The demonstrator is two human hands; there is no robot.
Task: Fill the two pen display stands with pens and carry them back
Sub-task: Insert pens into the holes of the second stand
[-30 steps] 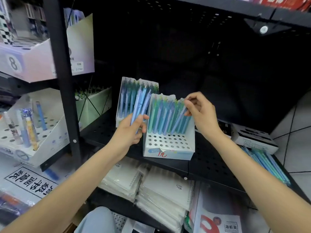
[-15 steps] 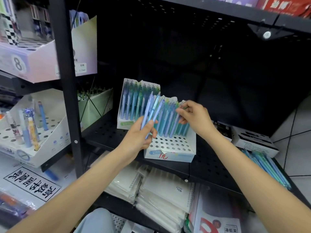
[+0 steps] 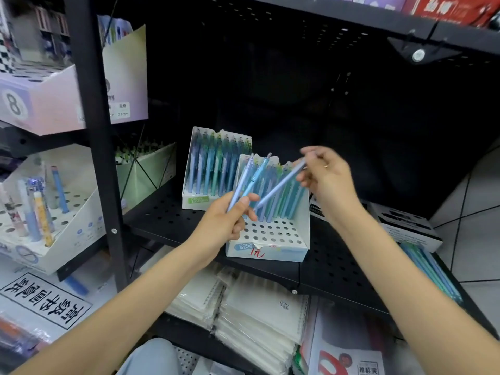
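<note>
I'm looking at a stationery shop: black perforated metal shelving (image 3: 173,220) carries cardboard pen display stands (image 3: 270,239), one with a handwritten price tag (image 3: 257,252). Below sit wrapped notebooks (image 3: 259,315) (stacked flat) and a printed sign (image 3: 46,299).

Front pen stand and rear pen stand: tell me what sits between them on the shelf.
Nothing visible in the head view: the front pen stand overlaps the rear pen stand, hiding any gap.

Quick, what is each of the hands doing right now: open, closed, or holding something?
Left hand: closed, holding two blue pens.
Right hand: closed, pinching one pale pen by its upper end.
</note>
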